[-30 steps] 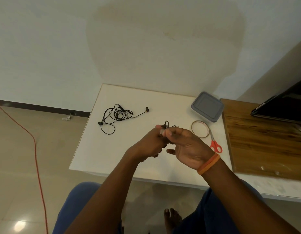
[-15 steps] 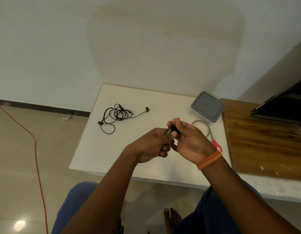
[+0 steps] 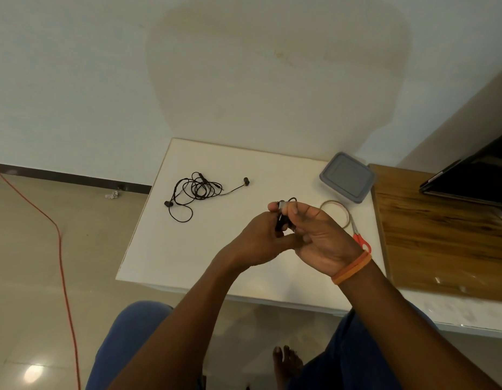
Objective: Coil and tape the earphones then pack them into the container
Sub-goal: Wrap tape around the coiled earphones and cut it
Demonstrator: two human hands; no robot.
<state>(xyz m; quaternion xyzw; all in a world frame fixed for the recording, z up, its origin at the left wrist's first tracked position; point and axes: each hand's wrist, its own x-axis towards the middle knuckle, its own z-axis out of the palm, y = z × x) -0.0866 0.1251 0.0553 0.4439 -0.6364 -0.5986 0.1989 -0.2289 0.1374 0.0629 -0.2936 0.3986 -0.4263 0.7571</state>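
Observation:
Above the white table (image 3: 188,254), my left hand (image 3: 258,240) and my right hand (image 3: 320,237) meet around a small coiled black earphone bundle (image 3: 280,220). Both hands pinch it, and a bit of clear tape shows at its top between my fingertips. Most of the bundle is hidden by my fingers. A second pair of black earphones (image 3: 197,191) lies loose and tangled on the table's far left. The grey lidded container (image 3: 347,177) stands shut at the far right corner. A roll of clear tape (image 3: 337,213) lies flat beside it.
Red-handled scissors (image 3: 362,239) lie by the tape roll, partly behind my right wrist. A wooden surface (image 3: 446,237) adjoins the table on the right, with a dark screen (image 3: 474,175) at its far end. A red cable (image 3: 61,249) runs across the floor on the left.
My hands have turned the bundle and lifted it slightly; my right fingertips have moved over its top, where the tape now shows. Everything on the table stays put.

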